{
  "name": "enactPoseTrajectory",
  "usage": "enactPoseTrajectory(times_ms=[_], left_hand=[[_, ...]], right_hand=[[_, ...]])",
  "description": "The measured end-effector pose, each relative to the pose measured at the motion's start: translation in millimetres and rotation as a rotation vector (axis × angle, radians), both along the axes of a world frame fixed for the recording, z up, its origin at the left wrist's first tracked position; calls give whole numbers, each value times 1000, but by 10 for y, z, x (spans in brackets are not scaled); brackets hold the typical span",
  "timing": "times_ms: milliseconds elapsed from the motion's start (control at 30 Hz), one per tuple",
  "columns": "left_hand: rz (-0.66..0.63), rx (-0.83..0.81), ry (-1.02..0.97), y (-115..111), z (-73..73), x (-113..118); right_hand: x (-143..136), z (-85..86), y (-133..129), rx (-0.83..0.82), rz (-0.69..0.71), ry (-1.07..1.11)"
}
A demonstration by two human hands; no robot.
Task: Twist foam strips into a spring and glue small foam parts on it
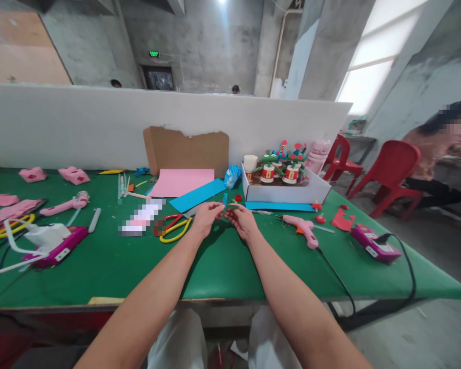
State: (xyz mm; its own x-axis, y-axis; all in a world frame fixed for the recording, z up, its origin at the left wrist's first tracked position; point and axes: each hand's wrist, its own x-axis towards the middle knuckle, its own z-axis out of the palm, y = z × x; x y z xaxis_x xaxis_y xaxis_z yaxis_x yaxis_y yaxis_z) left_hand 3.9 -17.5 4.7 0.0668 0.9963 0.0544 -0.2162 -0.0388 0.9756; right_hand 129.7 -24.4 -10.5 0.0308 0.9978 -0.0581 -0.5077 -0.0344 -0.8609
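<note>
Both my hands are raised over the middle of the green table, close together. Pinched in the fingers of my left hand [208, 217] is a small blue strip [225, 199], standing upright. My right hand [243, 220] is closed at the fingertips on a small thin piece [233, 207], too small to make out. Just behind the hands lie a small red piece [238, 198] and a striped bit. Left of my left hand are scissors with red and yellow handles [175, 229]. A long blue sheet [197, 195] and a pink sheet [184, 182] lie behind them.
A white box [288, 193] holds several cup figures at the back right. Pink glue guns [301, 225] and purple power strips [375, 244] with cables lie at both sides. Cardboard [188, 151] leans against a white partition [100, 128]. A person sits far right beyond red chairs [394, 171].
</note>
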Motion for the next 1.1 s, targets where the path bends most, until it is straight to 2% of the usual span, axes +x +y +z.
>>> enactPoseTrajectory(times_ms=[200,733,900,1100], left_hand=[[-4,-10,5,-1,2,0],[48,16,74,36,-45,-4],[0,18,34,23,-50,-2],[-30,-25,-18,-24,9,11]], right_hand=[[-21,20,-24,30,47,37],[-54,13,-24,37,29,14],[-49,-23,3,57,-33,-38],[-47,-26,34,67,-158,-39]])
